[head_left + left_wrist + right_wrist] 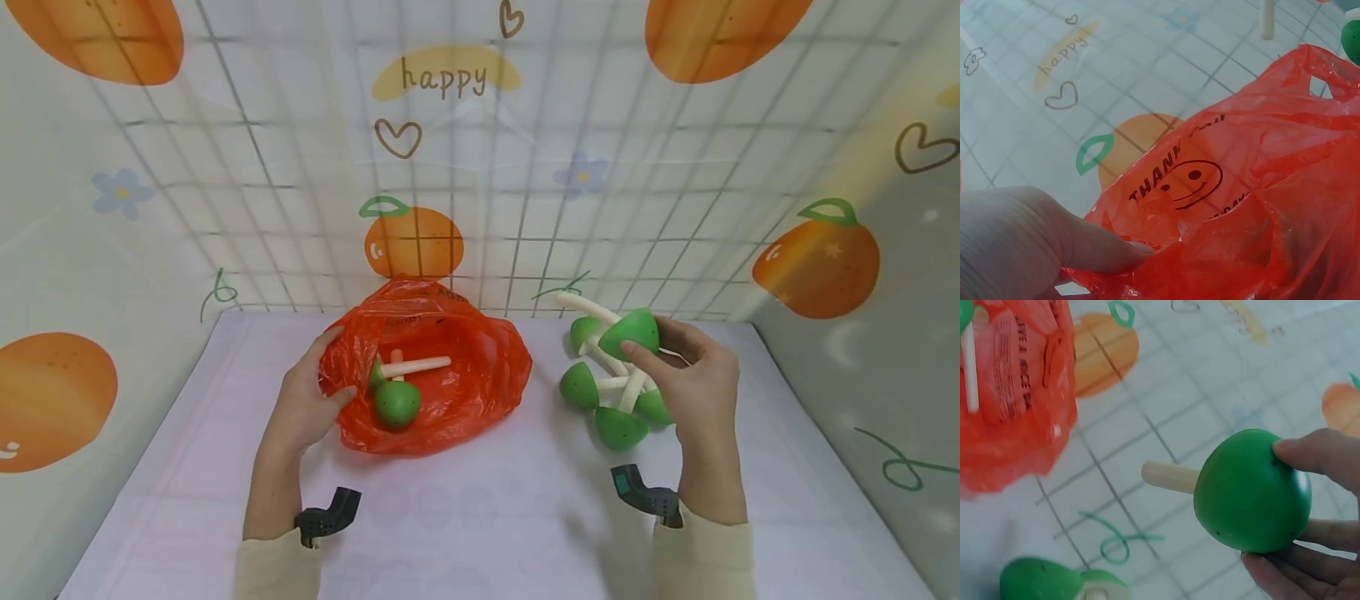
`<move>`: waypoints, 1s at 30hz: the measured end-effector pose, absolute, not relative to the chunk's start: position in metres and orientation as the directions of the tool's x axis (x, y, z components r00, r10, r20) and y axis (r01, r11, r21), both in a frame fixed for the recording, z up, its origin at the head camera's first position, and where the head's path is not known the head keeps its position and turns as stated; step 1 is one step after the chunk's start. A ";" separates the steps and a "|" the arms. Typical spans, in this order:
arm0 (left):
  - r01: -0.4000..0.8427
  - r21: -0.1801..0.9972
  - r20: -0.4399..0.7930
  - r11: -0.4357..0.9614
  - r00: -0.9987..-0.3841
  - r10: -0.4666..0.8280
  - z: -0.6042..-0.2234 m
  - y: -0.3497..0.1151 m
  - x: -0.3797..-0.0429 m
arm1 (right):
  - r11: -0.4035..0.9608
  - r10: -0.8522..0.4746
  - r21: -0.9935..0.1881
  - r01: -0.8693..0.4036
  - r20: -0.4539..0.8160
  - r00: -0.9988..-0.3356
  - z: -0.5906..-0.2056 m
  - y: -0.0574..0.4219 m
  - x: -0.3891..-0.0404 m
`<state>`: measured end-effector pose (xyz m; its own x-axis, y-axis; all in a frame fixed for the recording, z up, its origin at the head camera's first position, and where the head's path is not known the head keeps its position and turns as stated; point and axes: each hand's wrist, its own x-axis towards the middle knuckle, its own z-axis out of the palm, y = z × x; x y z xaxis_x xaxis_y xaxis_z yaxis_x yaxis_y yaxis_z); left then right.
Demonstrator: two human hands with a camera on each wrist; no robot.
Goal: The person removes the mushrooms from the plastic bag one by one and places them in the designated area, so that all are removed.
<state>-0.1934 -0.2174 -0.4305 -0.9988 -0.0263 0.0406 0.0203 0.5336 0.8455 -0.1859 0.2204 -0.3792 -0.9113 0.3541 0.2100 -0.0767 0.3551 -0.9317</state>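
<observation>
A red plastic bag (480, 408) stands with its mouth wide, and my left hand (303, 400) pinches its left rim between thumb and fingers. In the left wrist view the thumb (1104, 247) presses into the bag's crinkled film. Inside the bag lie toy mushrooms with green caps (397, 404) and pale stems. My right hand (701, 379) holds another toy mushroom (633, 333) by its green cap, its stem pointing left, over a pile of the same mushrooms (621, 429). In the right wrist view, thumb and fingers grip the cap (1250, 494) from opposite sides.
A white tabletop (465, 533) lies under everything. Behind it rises a wire grid covered by a sheet printed with oranges (416, 242), hearts and the word "happy". Similar sheets close off both sides. Each wrist wears a black camera mount (330, 517).
</observation>
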 end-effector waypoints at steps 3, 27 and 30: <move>0.020 0.845 0.041 0.534 -0.999 -0.027 -0.431 -0.218 -0.193 | 0.346 0.415 -0.938 -0.026 0.178 -0.892 -0.383 0.231 -0.188; 0.031 0.846 0.052 0.532 -0.998 -0.026 -0.431 -0.218 -0.194 | 0.212 0.658 -0.952 0.220 -0.027 -0.752 -0.436 0.296 -0.208; 0.027 0.849 0.048 0.528 -0.999 -0.026 -0.431 -0.219 -0.193 | 0.192 0.664 -0.952 0.238 -0.052 -0.746 -0.443 0.299 -0.211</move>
<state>-0.1934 -0.2186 -0.4314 -0.9985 -0.0259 0.0476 0.0267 0.5280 0.8488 -0.2113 0.2991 -0.4431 -0.7455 0.6644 -0.0521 0.2380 0.1924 -0.9520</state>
